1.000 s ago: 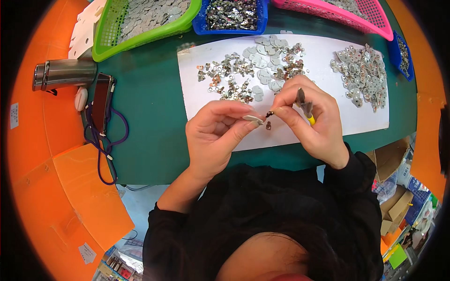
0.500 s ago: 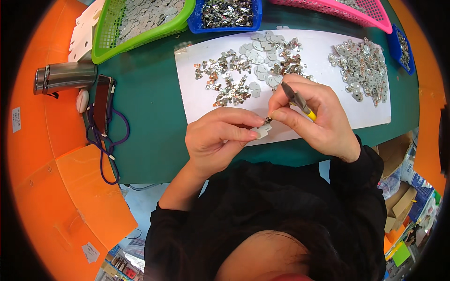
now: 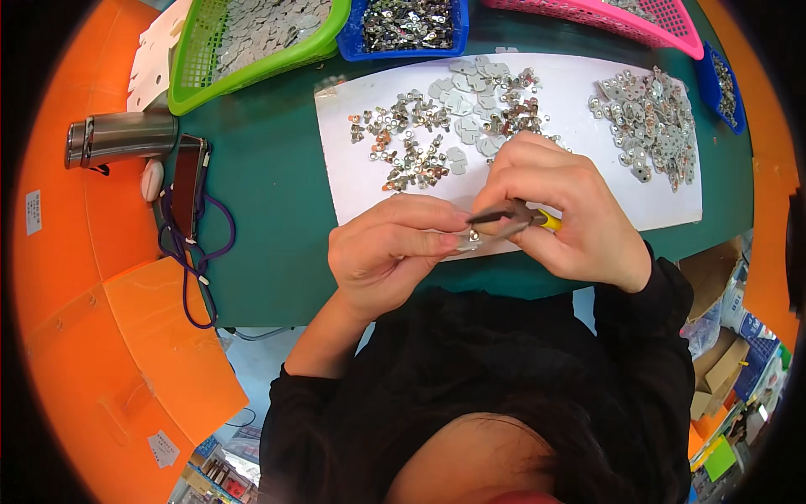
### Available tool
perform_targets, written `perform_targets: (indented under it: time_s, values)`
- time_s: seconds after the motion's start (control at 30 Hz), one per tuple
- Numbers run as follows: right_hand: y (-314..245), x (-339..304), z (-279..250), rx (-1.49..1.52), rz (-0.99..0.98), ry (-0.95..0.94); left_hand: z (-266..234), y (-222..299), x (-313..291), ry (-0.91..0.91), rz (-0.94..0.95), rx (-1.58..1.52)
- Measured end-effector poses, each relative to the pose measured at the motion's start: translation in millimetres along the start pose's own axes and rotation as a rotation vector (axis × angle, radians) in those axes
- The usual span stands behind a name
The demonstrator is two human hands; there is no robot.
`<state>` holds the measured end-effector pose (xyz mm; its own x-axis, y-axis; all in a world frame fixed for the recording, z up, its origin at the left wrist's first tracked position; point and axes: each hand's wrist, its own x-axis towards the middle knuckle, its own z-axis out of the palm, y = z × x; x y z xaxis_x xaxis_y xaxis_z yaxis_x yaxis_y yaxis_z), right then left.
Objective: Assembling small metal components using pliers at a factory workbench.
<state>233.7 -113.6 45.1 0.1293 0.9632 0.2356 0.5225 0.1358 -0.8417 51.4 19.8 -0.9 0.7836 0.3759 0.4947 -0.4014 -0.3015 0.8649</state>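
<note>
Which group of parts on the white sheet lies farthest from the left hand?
The silvery heap at the right end of the white sheet; a bare strip separates it from the other parts, nearer the left hand.

I am reading no words, the tiny print blurring on the left label [image 3: 34, 212] and lower-left label [image 3: 163, 448], both on orange panels [image 3: 71, 260].

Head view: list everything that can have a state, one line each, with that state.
Left hand, pinching plate
Plate, held
Right hand, gripping pliers
Pliers, tips at plate
Sheet, strewn with parts
Green basket, holding plates
Large blue bin, holding parts
Small blue bin, holding parts
Pink basket, partly out of view
Phone, screen dark
Cord, loosely looped
</note>
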Motion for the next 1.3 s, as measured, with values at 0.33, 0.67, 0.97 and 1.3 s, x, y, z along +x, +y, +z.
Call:
perform_targets:
  time_s: [0.33, 0.67, 0.97, 1.3]
  values:
    - [1.7, -1.0, 30.5, -0.382, -0.331, 0.406, 15.3, -6.1, -6.6, 0.162, -0.032, -0.204]
    - [8.7, -2.8, 36.4, -0.345, -0.335, 0.368, 15.9, -2.7, -7.9, 0.196, -0.083, -0.106]
    - [-5.6, 0.8, 9.2, -0.373, -0.032, 0.161, -0.6, 10.7, 5.2, 0.118, -0.079, 0.332]
    - [-5.9, -1.1, 11.9, -0.656, -0.06, 0.067, 12.2, 12.8, -2.4, 0.227, -0.279, 0.135]
